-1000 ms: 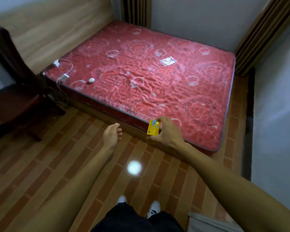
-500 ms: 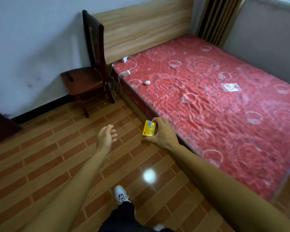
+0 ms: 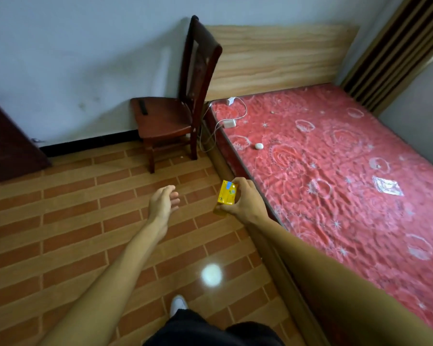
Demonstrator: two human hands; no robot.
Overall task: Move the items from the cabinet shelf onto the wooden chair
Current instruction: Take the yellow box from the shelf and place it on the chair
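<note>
While the right hand (image 3: 245, 201) pinches a small yellow cardboard packet (image 3: 226, 193) by its edges, well short of the dark wooden chair (image 3: 165, 118), the left hand (image 3: 163, 203) hangs relaxed and holds nothing. The step looks like the carry; next, the packet must reach the chair seat and land clear of the slim black object (image 3: 143, 107) there.

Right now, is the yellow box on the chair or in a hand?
In a hand: the right hand pinches the box above the floor, apart from the chair. The left hand holds nothing.
</note>
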